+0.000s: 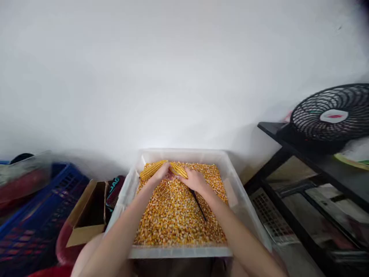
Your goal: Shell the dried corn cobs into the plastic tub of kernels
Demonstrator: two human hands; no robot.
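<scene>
The left cob (151,170) is long and bumpy, with yellow kernels in neat rows. Your left hand (164,172) has its fingers curled and is grasping that cob, which pokes out to the left. Your right hand (194,179) is grasping the lower end of the right cob (178,169), also yellow and bumpy. That cob slants up from there toward your left hand. Just below your right hand, a thin, black, straight stick (199,206) lies on the loose corn.

The loose kernels (175,219) are small, hard-looking bits, yellow, orange and pale. They make a thick layer under both your hands, inside a big cloudy-white plastic tub (181,252) with a smooth rim.

Out to the left of your left hand there is an open brown cardboard box (83,235), dark inside, in a round red basin (63,240). Between the box and the tub sits a dark bag (115,191) with blue-green letters. Farther left is a blue plastic crate (25,219) with holes.

Past both your hands is a plain white wall (184,77). Far to the right of your right hand, a round black fan (334,115) sits on a black rack (294,148), and a white basket (269,215) with holes is lower down.
</scene>
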